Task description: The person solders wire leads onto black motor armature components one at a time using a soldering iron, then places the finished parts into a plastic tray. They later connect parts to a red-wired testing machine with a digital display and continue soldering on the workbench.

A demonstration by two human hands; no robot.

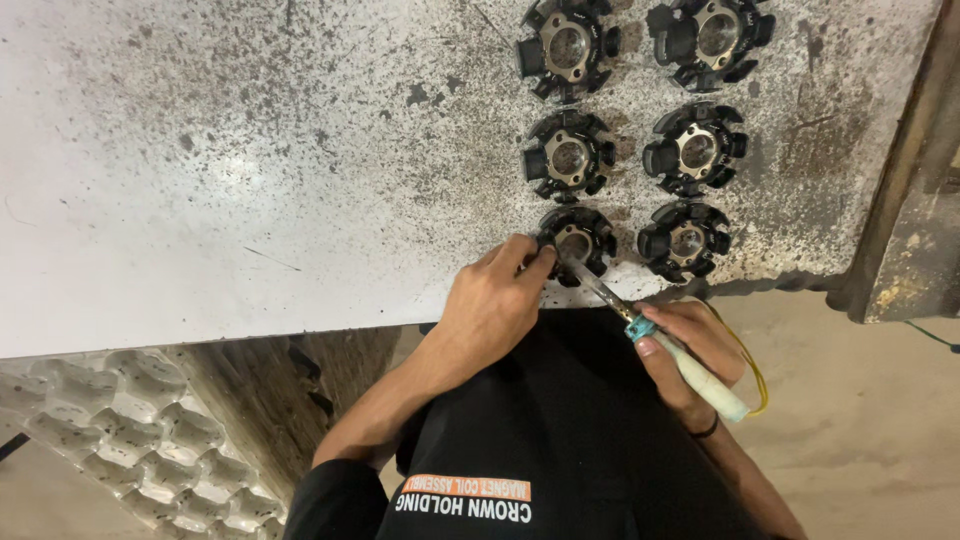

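1. Your left hand (497,300) pinches the rim of the nearest black coil core (577,243), fingertips pressed to its left edge, at the front edge of the speckled white counter (250,180).
2. Your right hand (690,350) is closed around a pale-handled soldering iron (660,340), its metal tip resting on that same core.
3. Five more cores (570,155) sit in two rows beyond it.
4. A moulded tray (130,420) lies lower left, below the counter.
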